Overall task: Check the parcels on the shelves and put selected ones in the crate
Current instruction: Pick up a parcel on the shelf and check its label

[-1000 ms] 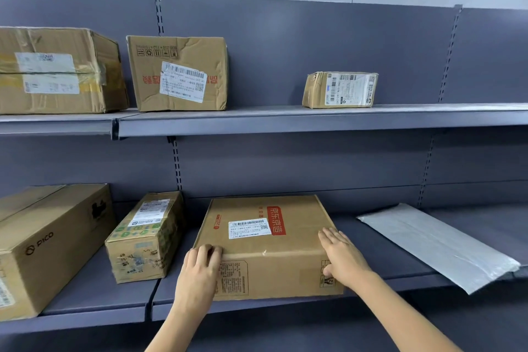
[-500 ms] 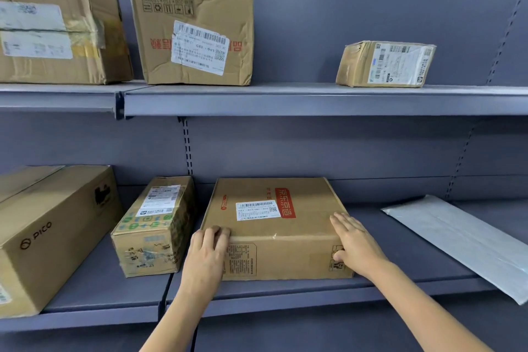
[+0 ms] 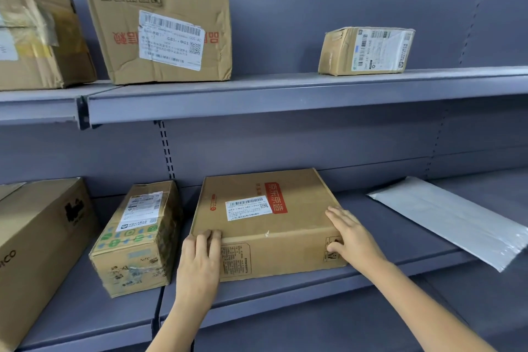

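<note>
Both hands on the flat brown parcel (image 3: 268,223), which lies label-up on the lower shelf (image 3: 285,291), between the small taped box (image 3: 137,237) on its left and the grey mailer bag (image 3: 454,220) lying well apart to its right. Left hand (image 3: 198,260) laid against the near left corner, fingertips hooked just over the top edge; right hand (image 3: 350,237) flat on the top near the right front corner, fingers straight, thumb pressed on the front face. Neither hand truly clamped round anything, so more of a steadying hold than a lift. Probably mid-check, with the white label (image 3: 248,208) facing up and readable. No crate in view (hence no telling how far a carry would be). Risks from here: with so shallow a purchase on the left, a pull forward could let that corner slip and swing the parcel sideways into the taped box, nudging it along the shelf. Dragged too far out without a hand underneath, likely to tip off the shelf lip. A lift with too little care could also knock the upper shelf (image 3: 285,94) just above. Weight unknown, so best assumed heavy.
</note>
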### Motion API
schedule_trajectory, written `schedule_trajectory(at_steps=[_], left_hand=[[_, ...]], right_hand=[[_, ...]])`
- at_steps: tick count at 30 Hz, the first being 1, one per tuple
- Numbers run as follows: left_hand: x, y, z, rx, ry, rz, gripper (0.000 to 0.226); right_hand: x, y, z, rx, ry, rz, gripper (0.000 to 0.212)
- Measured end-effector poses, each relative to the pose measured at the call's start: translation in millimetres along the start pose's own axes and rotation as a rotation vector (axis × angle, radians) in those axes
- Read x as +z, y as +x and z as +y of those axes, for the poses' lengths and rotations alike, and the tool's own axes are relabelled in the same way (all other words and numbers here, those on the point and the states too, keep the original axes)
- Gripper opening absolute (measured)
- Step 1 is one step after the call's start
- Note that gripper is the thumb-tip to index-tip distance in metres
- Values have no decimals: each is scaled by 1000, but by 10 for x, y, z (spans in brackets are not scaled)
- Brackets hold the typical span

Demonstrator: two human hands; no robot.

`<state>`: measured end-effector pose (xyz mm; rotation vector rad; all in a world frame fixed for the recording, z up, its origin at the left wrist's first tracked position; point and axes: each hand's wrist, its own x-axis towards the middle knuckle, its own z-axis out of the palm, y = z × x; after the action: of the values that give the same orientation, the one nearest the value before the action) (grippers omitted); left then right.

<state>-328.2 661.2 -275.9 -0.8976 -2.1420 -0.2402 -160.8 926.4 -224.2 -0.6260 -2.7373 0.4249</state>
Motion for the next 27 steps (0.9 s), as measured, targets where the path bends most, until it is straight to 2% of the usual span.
schedule_trajectory(at_steps=[3, 5, 11, 16, 21, 24, 27], left_hand=[[-113, 22, -19, 51, -9, -39, 71], [-271, 82, 13, 75, 10, -121, 84], [-659, 126, 450, 39, 22, -264, 85], [-865, 93, 1280, 63, -14, -330, 84], [-842, 105, 2333, 112, -153, -363, 94], [-874, 143, 2953, 152, -252, -426, 90], [-907, 174, 3405, 187, -313, -383, 82]], right_hand=[[14, -54, -25, -4, 3, 35, 78], [-20, -127, -1, -23, 24, 62, 75], [-248, -463, 381, -68, 52, 57, 74], [-657, -799, 941, -76, 127, 20, 68], [-990, -1184, 1635, -100, 163, 8, 67], [-1164, -1434, 2024, -61, 180, 20, 66], [-1284, -1646, 2355, 4, 207, 39, 66]])
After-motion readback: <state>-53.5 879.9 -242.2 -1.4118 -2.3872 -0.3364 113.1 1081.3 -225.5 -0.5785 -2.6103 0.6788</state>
